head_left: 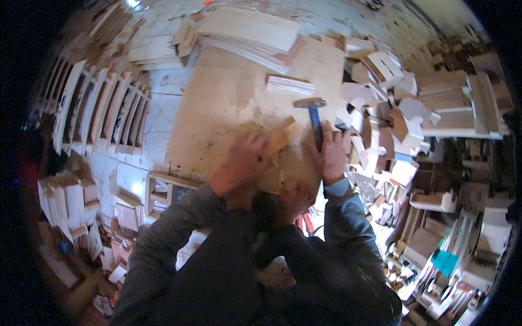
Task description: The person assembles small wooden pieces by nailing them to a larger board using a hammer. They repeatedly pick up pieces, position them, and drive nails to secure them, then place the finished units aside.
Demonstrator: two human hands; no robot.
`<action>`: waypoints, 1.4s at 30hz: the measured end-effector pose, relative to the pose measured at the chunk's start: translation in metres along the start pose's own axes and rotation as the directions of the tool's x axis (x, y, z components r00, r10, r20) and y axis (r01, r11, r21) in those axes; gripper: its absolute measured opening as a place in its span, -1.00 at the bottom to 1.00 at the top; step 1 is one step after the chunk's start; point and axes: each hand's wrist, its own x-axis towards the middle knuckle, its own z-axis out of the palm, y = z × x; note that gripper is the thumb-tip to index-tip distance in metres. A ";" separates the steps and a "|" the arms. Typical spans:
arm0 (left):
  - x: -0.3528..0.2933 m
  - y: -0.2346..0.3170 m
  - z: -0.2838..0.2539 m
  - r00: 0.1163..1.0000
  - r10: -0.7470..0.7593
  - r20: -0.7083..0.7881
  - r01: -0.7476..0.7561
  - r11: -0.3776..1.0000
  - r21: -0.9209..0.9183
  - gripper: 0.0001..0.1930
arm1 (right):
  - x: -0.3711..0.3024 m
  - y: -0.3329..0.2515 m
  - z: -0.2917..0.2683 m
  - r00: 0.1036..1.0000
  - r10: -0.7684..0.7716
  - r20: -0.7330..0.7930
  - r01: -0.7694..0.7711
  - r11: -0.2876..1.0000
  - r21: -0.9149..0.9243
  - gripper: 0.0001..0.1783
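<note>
My left hand is closed on the near end of a small light wooden strip, which lies slanted over a plywood board. Motion blurs those fingers somewhat. To the right, my right hand is around the lower end of the blue handle of a hammer. The hammer's metal head points away from me over the board. A bare foot rests at the board's near edge, between my forearms.
Thin wooden panels are stacked on the board's far end, with a short stack of strips nearer. Cut wooden pieces heap up on the right. Slatted frames stand at left; a divided wooden box sits near. Red-handled pliers lie below the foot.
</note>
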 end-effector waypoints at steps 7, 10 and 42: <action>0.026 -0.041 -0.037 0.991 0.069 0.114 -0.069 0.998 -0.011 -0.53 | 0.007 0.008 0.008 0.951 0.035 -0.308 -0.023 0.999 0.045 -0.38; 0.014 -0.024 -0.037 0.994 0.109 -0.007 -0.109 0.992 0.068 -0.46 | -0.038 0.023 0.001 0.935 0.153 -0.319 -0.059 0.957 0.284 -0.49; -0.063 0.045 0.026 0.989 0.146 -0.011 -0.140 0.918 -0.371 -0.81 | -0.177 0.222 0.037 0.622 0.780 -0.062 -0.782 0.624 0.011 -0.14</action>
